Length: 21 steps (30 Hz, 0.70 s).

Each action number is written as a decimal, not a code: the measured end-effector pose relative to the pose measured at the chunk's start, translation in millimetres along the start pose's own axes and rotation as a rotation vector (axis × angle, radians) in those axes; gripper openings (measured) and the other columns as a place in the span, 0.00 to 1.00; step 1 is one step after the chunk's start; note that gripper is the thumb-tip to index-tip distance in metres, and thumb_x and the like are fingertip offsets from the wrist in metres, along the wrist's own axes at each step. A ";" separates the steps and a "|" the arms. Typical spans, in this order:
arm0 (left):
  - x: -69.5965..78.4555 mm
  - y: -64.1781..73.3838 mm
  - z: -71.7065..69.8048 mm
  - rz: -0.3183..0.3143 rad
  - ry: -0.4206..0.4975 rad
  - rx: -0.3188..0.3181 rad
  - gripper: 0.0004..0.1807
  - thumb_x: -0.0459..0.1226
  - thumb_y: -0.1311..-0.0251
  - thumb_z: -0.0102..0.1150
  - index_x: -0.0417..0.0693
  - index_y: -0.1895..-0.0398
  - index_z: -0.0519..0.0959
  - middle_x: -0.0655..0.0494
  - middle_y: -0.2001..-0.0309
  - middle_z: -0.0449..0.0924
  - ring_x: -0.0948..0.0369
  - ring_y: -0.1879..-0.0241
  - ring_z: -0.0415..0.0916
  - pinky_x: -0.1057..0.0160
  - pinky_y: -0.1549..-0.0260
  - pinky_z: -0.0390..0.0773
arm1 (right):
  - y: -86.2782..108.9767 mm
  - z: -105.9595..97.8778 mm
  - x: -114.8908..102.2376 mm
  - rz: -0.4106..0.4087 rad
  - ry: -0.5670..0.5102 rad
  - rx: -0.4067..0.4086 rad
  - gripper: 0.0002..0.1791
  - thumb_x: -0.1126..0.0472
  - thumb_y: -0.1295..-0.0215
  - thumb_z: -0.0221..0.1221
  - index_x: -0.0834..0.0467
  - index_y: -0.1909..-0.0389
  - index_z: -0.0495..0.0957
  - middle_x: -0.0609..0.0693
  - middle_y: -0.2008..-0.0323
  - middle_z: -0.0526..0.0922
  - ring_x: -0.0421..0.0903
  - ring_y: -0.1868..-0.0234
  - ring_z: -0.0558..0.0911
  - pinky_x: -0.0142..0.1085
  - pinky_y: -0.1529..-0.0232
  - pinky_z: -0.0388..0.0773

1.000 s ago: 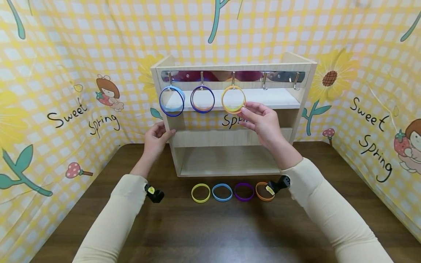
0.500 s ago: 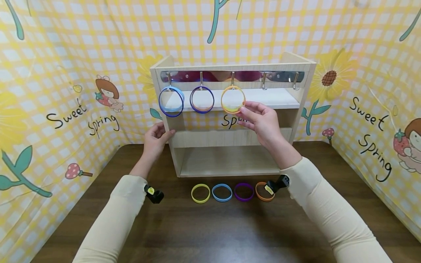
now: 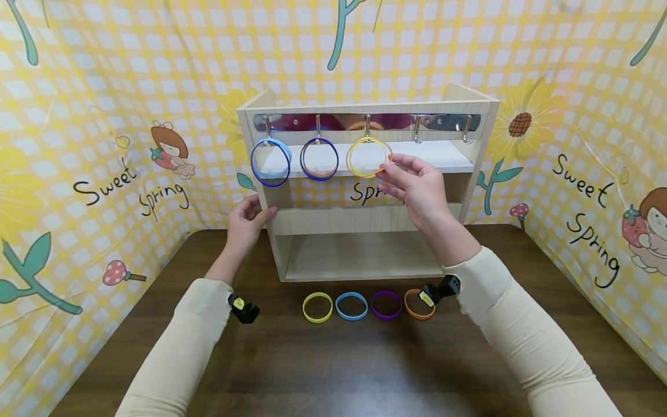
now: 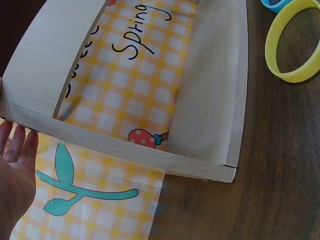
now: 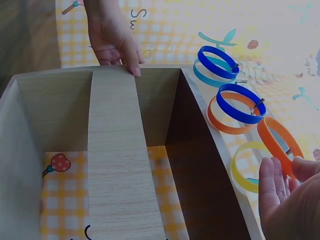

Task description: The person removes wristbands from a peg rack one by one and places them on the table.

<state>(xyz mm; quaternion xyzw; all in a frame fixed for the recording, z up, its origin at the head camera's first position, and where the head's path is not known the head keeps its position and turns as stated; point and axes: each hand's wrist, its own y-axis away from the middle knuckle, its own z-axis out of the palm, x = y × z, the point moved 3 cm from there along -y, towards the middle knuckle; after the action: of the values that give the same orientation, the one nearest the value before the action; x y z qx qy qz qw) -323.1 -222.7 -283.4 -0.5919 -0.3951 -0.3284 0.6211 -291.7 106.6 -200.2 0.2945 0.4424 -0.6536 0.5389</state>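
My right hand (image 3: 423, 188) pinches an orange silicone wristband (image 5: 274, 144) between thumb and fingers at the middle hook of a small wooden shelf (image 3: 359, 219). Behind it hangs a yellow wristband (image 5: 239, 176), and the hook tip shows inside the orange loop in the right wrist view. My left hand (image 3: 244, 221) grips the shelf's left side panel, thumb at the front edge and fingers on the outside. The left hook carries a dark blue wristband (image 5: 215, 49) over a light blue one (image 5: 206, 78). On the second hook hang another dark blue wristband (image 5: 235, 111) and an orange one (image 5: 220, 125).
The metal hook rail (image 3: 393, 121) has two bare hooks at the right. In front of the shelf, a yellow band (image 3: 317, 319), a light blue band (image 3: 351, 317), a purple band (image 3: 386, 317) and an orange band (image 3: 417, 316) lie in a row on the brown table (image 3: 333, 370).
My right hand has shifted slightly up and right with the orange wristband's edge, so the orange and yellow loops now show apart. My left hand stays on the side panel.
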 end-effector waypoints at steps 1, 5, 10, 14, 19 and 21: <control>0.1 0.0 0.0 0.000 0.002 0.001 0.18 0.28 0.41 0.63 0.35 0.47 0.76 0.60 0.58 0.79 0.62 0.56 0.77 0.71 0.61 0.77 | 0.4 0.5 -0.8 0.000 -0.008 0.001 0.10 0.69 0.37 0.62 0.66 0.55 0.77 0.56 0.62 0.82 0.46 0.65 0.85 0.37 0.65 0.82; 0.5 0.3 0.1 -0.002 0.004 0.000 0.20 0.27 0.41 0.63 0.30 0.45 0.74 0.61 0.59 0.79 0.62 0.57 0.76 0.71 0.61 0.77 | 3.4 1.0 -4.8 -0.002 -0.014 0.001 0.13 0.69 0.37 0.62 0.67 0.53 0.76 0.57 0.61 0.82 0.47 0.65 0.85 0.37 0.64 0.82; 0.0 -0.5 0.6 -0.009 -0.001 -0.012 0.24 0.28 0.40 0.62 0.25 0.42 0.70 0.61 0.58 0.79 0.62 0.56 0.76 0.71 0.61 0.77 | 9.8 -2.1 -10.7 -0.012 -0.008 -0.008 0.19 0.69 0.37 0.61 0.71 0.47 0.72 0.58 0.59 0.81 0.47 0.64 0.86 0.38 0.63 0.82; -0.9 -1.6 0.6 -0.009 0.004 -0.013 0.21 0.28 0.41 0.63 0.29 0.44 0.73 0.61 0.58 0.79 0.62 0.56 0.76 0.71 0.60 0.77 | 15.4 -7.8 -13.3 -0.020 0.023 -0.021 0.20 0.69 0.36 0.61 0.71 0.45 0.70 0.59 0.58 0.81 0.46 0.64 0.85 0.38 0.62 0.82; -1.7 -1.0 0.0 -0.002 0.009 -0.012 0.18 0.28 0.41 0.63 0.37 0.47 0.77 0.59 0.57 0.80 0.62 0.56 0.77 0.71 0.60 0.77 | 22.7 -19.8 -10.6 -0.019 0.063 -0.060 0.20 0.69 0.36 0.61 0.71 0.45 0.70 0.57 0.60 0.81 0.45 0.64 0.85 0.37 0.61 0.82; -2.1 -0.4 -0.4 0.000 0.002 -0.012 0.18 0.29 0.41 0.63 0.37 0.47 0.77 0.59 0.57 0.79 0.61 0.55 0.76 0.71 0.60 0.77 | 25.7 -26.2 -8.1 -0.016 0.079 -0.074 0.19 0.69 0.36 0.61 0.71 0.46 0.70 0.55 0.61 0.82 0.45 0.64 0.85 0.37 0.61 0.82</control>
<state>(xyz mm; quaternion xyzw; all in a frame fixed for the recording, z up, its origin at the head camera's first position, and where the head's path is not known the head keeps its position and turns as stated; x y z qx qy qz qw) -324.4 -223.3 -285.1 -0.5952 -0.3928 -0.3314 0.6178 -267.4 132.9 -211.3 0.2965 0.4894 -0.6289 0.5264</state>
